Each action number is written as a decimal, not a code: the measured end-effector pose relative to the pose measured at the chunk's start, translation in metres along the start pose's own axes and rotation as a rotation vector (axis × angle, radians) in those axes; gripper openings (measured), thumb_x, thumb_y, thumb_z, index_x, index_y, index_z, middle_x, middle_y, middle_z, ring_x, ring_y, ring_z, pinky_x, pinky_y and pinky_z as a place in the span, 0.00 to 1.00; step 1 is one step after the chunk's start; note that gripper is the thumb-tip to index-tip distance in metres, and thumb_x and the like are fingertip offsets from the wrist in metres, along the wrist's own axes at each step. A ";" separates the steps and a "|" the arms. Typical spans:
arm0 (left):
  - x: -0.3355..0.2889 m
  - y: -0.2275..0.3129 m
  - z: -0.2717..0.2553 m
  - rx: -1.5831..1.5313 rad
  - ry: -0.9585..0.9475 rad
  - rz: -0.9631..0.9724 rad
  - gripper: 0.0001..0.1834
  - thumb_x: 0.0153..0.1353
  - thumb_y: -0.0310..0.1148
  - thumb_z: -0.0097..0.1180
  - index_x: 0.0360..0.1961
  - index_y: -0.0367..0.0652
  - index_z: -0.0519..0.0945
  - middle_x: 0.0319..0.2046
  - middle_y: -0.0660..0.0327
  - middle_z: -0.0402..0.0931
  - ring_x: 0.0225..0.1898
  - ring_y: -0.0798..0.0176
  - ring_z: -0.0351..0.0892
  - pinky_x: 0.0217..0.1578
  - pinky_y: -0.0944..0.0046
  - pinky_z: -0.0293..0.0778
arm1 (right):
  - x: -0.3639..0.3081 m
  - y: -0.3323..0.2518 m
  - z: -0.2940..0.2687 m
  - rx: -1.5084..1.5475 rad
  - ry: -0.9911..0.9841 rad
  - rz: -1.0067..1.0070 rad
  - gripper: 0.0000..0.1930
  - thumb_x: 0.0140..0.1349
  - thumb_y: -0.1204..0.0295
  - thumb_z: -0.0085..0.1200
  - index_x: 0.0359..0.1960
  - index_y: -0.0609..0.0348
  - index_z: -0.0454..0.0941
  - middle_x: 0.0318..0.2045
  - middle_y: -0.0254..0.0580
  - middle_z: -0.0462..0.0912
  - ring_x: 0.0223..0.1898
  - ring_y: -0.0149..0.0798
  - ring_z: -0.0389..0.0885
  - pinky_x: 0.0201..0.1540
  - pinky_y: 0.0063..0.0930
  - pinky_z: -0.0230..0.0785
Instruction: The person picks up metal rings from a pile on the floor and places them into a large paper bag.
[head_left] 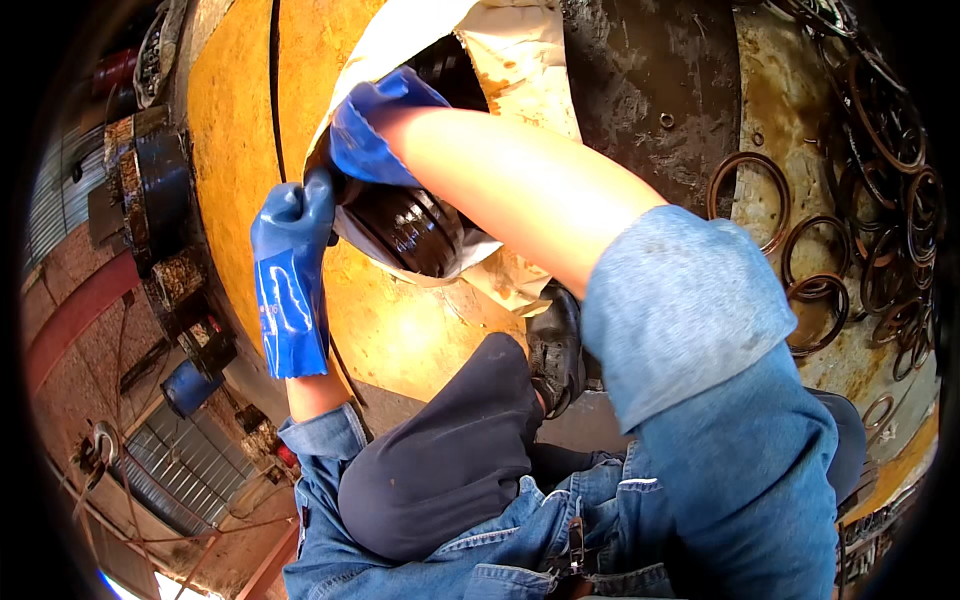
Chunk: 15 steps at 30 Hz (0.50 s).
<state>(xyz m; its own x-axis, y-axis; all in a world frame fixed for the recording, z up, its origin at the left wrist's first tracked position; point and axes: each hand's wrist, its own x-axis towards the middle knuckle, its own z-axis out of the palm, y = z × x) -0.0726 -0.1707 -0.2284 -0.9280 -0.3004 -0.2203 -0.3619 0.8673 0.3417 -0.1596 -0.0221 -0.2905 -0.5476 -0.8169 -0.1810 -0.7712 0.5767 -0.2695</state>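
A pale, oil-stained sack (520, 60) lies open in front of me, with dark, shiny, ridged round pieces (415, 235) inside that look like a stack of oily rings. My left hand (295, 225), in a long blue rubber glove, is closed at the sack's left edge, its fingers curled around there. Bent across from the right, my right arm brings my right hand (375, 130), also blue-gloved, to the sack's mouth. The right glove's cuff is folded back, and its fingers are hidden behind the cuff and the sack.
Under the sack is a worn yellow metal plate (235, 90) with a dark seam. Many dark rings (750, 200) lie loose and heaped on the stained floor at right. A dark shoe (555, 345) stands close to the sack. Greasy machine parts (160, 200) line the left side.
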 end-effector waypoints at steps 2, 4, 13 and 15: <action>-0.013 -0.005 -0.018 0.039 0.017 -0.046 0.18 0.66 0.43 0.63 0.32 0.36 0.79 0.20 0.60 0.78 0.19 0.69 0.76 0.23 0.65 0.72 | 0.001 -0.024 -0.014 0.019 0.027 -0.113 0.11 0.61 0.62 0.56 0.38 0.48 0.89 0.37 0.38 0.89 0.43 0.41 0.88 0.44 0.34 0.79; -0.022 -0.008 -0.025 0.051 0.026 -0.047 0.17 0.66 0.42 0.63 0.33 0.36 0.79 0.20 0.60 0.78 0.22 0.68 0.78 0.26 0.64 0.73 | -0.007 -0.042 -0.019 0.019 0.083 -0.209 0.11 0.62 0.61 0.56 0.38 0.48 0.89 0.38 0.38 0.89 0.44 0.41 0.87 0.45 0.34 0.78; -0.001 -0.005 -0.026 0.385 0.127 0.214 0.21 0.66 0.45 0.62 0.26 0.38 0.78 0.18 0.53 0.77 0.19 0.56 0.78 0.25 0.57 0.73 | -0.080 -0.035 0.028 1.055 0.203 0.249 0.22 0.69 0.49 0.53 0.39 0.59 0.82 0.34 0.53 0.83 0.37 0.48 0.84 0.38 0.43 0.73; 0.004 -0.013 -0.031 -0.026 -0.084 0.020 0.20 0.67 0.45 0.62 0.28 0.37 0.79 0.17 0.57 0.77 0.17 0.62 0.76 0.20 0.61 0.72 | -0.077 -0.038 0.019 1.111 0.420 0.070 0.18 0.68 0.54 0.54 0.35 0.57 0.83 0.32 0.50 0.84 0.36 0.49 0.84 0.38 0.43 0.74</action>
<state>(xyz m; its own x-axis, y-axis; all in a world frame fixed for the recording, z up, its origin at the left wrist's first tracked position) -0.0741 -0.1955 -0.2057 -0.9248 -0.2476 -0.2889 -0.3464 0.8620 0.3700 -0.0822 0.0191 -0.2843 -0.8004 -0.5981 0.0400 -0.1450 0.1285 -0.9810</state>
